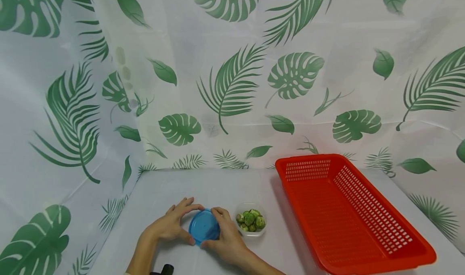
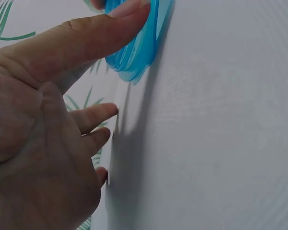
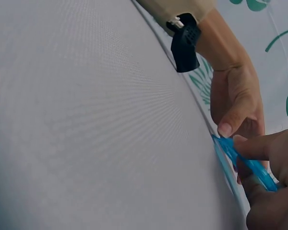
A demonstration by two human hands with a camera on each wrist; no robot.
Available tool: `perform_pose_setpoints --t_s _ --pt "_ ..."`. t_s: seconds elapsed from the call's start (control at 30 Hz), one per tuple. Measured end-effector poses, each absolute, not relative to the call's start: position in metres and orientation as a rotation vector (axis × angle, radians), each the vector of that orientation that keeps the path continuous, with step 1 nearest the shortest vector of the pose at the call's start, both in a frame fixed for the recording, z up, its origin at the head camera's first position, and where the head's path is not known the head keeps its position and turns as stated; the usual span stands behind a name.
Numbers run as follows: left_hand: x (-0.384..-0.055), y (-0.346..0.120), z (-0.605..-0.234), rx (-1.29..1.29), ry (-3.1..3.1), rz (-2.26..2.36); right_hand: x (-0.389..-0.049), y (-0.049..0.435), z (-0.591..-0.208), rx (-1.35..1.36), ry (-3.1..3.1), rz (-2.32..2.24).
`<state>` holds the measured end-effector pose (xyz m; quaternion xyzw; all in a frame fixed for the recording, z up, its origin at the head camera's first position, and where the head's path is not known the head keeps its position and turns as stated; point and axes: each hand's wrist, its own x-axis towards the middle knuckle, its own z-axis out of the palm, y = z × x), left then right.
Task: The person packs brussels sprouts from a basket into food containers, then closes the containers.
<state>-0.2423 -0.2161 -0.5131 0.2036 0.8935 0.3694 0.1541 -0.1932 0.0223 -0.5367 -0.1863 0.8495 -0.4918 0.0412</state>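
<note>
Low over the grey-white table [image 1: 218,186], both hands hold round blue plastic lids [image 1: 204,226]. Layered rims show in the left wrist view, like a small stack of lids [image 2: 134,57]. My left hand [image 1: 168,226] grips the left side, thumb at the near edge and index finger at the far edge, its other fingers spread away. The right hand [image 1: 229,238] pinches the right side between thumb and fingers. Just right of that hand stands a clear plastic container [image 1: 251,234] with several Brussels sprouts [image 1: 250,218] in it.
A large red plastic basket [image 1: 374,222] with perforated walls takes up the right side of the table. White sheeting [image 1: 232,146] with green leaf prints hangs behind and at the left. A black wrist-worn device [image 1: 167,269] shows at the near edge.
</note>
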Motion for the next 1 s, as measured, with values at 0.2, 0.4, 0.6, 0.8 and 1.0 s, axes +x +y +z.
perform_pose_setpoints --t_s 0.2,0.4,0.6,0.8,1.0 --pt "-0.242 -0.222 -0.509 0.65 2.547 1.085 -0.193 0.019 -0.533 -0.58 2.488 -1.685" --pt "-0.241 -0.225 -0.498 0.706 2.43 1.234 -0.191 0.02 -0.521 -0.622 2.264 -1.919" --pt "-0.242 -0.219 -0.485 0.769 2.323 1.342 -0.19 0.03 -0.506 -0.687 2.182 -2.006" --pt "-0.239 -0.207 -0.469 0.762 2.43 1.403 -0.189 0.039 -0.492 -0.682 2.164 -2.133" --pt "-0.23 -0.185 -0.458 0.713 2.519 1.617 -0.186 0.044 -0.475 -0.589 2.092 -2.398"
